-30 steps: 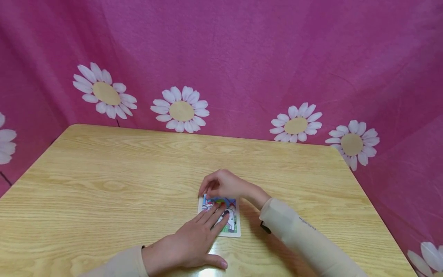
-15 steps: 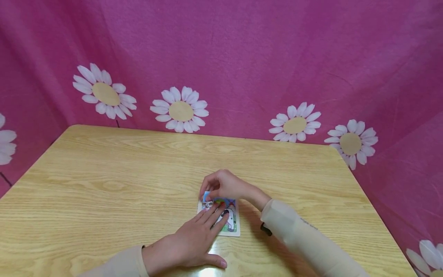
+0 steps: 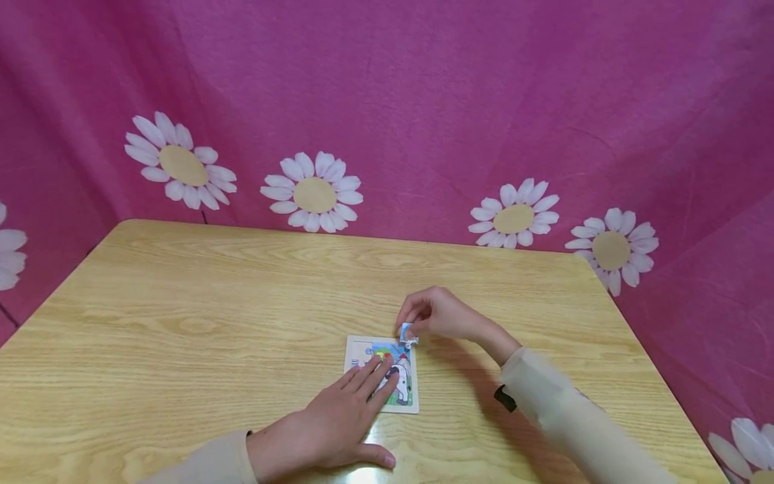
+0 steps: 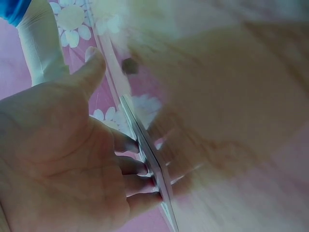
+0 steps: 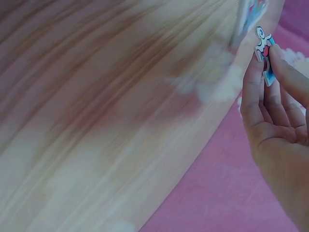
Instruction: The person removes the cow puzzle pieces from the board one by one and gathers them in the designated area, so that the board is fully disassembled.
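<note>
A small square picture puzzle point(image 3: 404, 393) with a pale frame lies on the table, showing a black-and-white cow figure. At its upper left a bare pale patch shows in the tray. My left hand point(image 3: 347, 420) rests with straight fingers across the puzzle, thumb spread on the table; the left wrist view has its fingertips point(image 4: 145, 199) on the puzzle's face. Between thumb and fingers my right hand point(image 3: 444, 314) pinches a jigsaw piece point(image 5: 264, 48), blue and white with a red spot. It is held over the puzzle's upper right corner.
The light wood-grain table point(image 3: 199, 316) stretches out on all sides of the puzzle. Behind and beside it hangs a pink cloth point(image 3: 417, 121) printed with white daisies. Light reflects off the tabletop near my left thumb.
My right hand has lifted the jigsaw piece out of the puzzle's upper left corner and carried it right, baring the pale tray there. My left hand has stayed in place.
</note>
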{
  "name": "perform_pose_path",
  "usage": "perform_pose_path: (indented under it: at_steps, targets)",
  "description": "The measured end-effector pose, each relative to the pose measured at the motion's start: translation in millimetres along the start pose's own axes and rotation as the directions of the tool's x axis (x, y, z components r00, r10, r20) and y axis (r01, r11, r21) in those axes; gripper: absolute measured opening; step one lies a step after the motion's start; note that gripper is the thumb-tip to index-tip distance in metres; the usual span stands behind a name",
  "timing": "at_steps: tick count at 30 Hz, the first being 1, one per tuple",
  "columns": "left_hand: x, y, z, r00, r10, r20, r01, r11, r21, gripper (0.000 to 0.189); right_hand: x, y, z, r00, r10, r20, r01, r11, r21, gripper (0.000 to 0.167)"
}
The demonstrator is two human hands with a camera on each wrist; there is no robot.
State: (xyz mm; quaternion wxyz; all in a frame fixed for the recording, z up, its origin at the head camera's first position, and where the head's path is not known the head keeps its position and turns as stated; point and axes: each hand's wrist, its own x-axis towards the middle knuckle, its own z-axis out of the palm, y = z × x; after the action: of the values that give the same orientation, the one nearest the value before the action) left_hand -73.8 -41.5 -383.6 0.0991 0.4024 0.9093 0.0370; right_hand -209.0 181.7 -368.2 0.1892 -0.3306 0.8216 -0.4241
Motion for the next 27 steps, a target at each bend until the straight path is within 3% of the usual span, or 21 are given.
perform_pose_path:
  at_steps: [10,15,22,27]
  targets:
    - [-0.5,-0.2,-1.1,0.999,-0.014,0.029,0.014,1.0,-0.02,0.1,-23.4,22.4,-15.9,0.993,0.117,-0.031,-0.117,0.993,-0.001,0.009]
    - [-0.3,0.6,-0.7,0.999,-0.019,0.028,0.019,1.0,-0.013,0.1,-31.0,25.1,-20.8,0.991,0.131,-0.039,-0.131,0.991,-0.012,0.009]
    - [1.0,1.0,0.5,0.999,-0.021,0.033,0.021,1.0,-0.001,0.098,-39.6,30.4,-23.9,0.99,0.112,-0.084,-0.122,0.985,-0.122,0.011]
    - [1.3,0.9,1.1,0.999,-0.025,0.034,0.025,0.999,-0.021,0.098,-43.7,33.7,-22.7,0.989,0.099,-0.108,-0.113,0.985,-0.128,0.013]
